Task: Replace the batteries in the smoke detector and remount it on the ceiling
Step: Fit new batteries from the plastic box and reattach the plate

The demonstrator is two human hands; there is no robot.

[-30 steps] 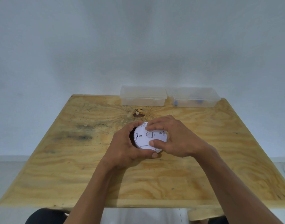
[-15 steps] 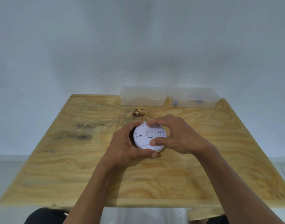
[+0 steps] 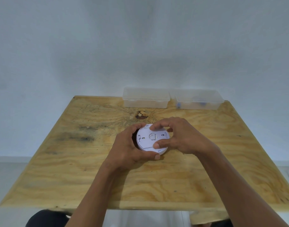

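Note:
A round white smoke detector lies near the middle of the plywood table, its back plate with slots and a round centre facing up. My left hand wraps around its left and near side, thumb at the front rim. My right hand grips the back plate from the right, thumb on its near face, fingers over the far edge. The detector's underside and its right side are hidden by my hands.
Two clear plastic boxes stand along the table's far edge: the left box looks empty, the right box holds small bluish items. A dark knot marks the wood behind the detector. A white wall rises behind.
My right hand has shifted to the right around the detector's plate, uncovering more of the white face. My left hand has stayed in place.

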